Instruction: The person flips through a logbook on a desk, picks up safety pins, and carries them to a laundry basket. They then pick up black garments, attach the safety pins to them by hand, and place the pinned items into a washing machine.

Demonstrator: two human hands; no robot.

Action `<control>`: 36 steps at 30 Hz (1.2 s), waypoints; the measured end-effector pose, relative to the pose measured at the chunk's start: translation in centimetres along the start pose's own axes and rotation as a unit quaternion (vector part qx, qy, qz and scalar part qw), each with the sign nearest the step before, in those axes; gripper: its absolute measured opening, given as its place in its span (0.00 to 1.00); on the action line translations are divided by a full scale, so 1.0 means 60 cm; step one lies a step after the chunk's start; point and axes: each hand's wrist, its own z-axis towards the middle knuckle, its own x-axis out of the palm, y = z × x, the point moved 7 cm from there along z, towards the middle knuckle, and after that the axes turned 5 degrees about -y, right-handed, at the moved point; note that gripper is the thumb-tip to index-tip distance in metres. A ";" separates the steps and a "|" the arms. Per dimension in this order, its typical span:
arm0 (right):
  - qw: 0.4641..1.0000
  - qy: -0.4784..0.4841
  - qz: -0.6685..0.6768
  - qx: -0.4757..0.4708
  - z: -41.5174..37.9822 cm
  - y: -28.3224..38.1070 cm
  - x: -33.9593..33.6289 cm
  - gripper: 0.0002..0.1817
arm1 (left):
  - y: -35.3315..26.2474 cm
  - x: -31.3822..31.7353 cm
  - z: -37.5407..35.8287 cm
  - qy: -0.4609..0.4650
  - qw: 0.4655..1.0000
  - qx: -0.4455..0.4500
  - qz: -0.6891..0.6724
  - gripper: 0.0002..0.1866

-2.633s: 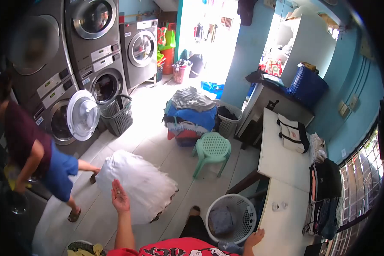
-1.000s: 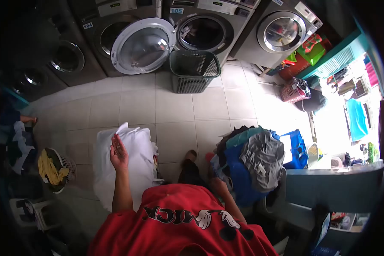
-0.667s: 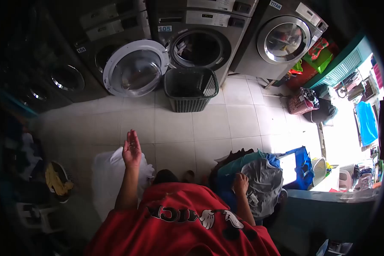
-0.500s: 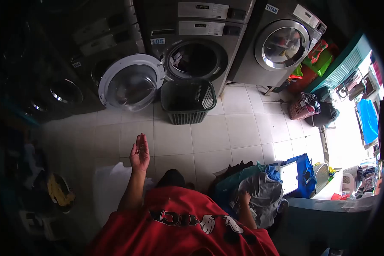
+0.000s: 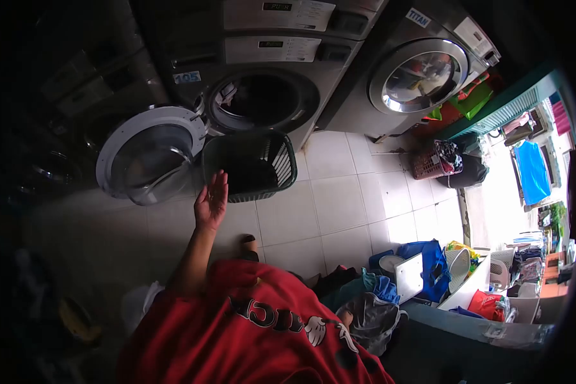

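My left hand (image 5: 212,200) is held out in front of me, palm up with its fingers stretched, and nothing is in it. Just beyond it stands a dark plastic basket (image 5: 281,182) on the floor, below an open front-loading machine (image 5: 307,102) marked 105. Some light cloth (image 5: 226,93) lies inside the drum. The round door (image 5: 112,150) hangs open to the left. My right hand (image 5: 347,318) is low at my right side against a grey cloth (image 5: 372,320); its fingers are hidden.
A second machine (image 5: 358,102) with a closed door stands to the right. Beyond it is a pink basket (image 5: 427,168) of clothes beside a dark bag (image 5: 470,173). Blue bags (image 5: 434,272), a white board (image 5: 409,279) and a counter (image 5: 480,323) are at the lower right.
The view has shifted nearer to the machines. My left hand has come closer to the dark basket, still open. A foot now shows below me, and my right hand is more hidden.
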 end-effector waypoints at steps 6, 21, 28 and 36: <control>0.953 0.172 0.223 -0.114 -0.071 0.271 0.031 0.12 | 0.018 0.037 0.117 0.016 1.000 -0.009 0.023 0.21; 0.850 0.464 -0.068 -0.240 0.151 0.855 0.172 0.19 | 0.079 0.022 0.197 0.066 0.956 0.283 0.036 0.21; 0.623 0.459 0.242 -0.585 -0.257 1.335 0.043 0.08 | 0.097 -0.055 0.153 0.028 0.929 0.364 -0.060 0.20; 0.007 0.552 0.287 -0.783 -0.733 1.271 -0.363 0.08 | 0.062 -0.074 0.115 -0.021 0.887 0.460 -0.021 0.17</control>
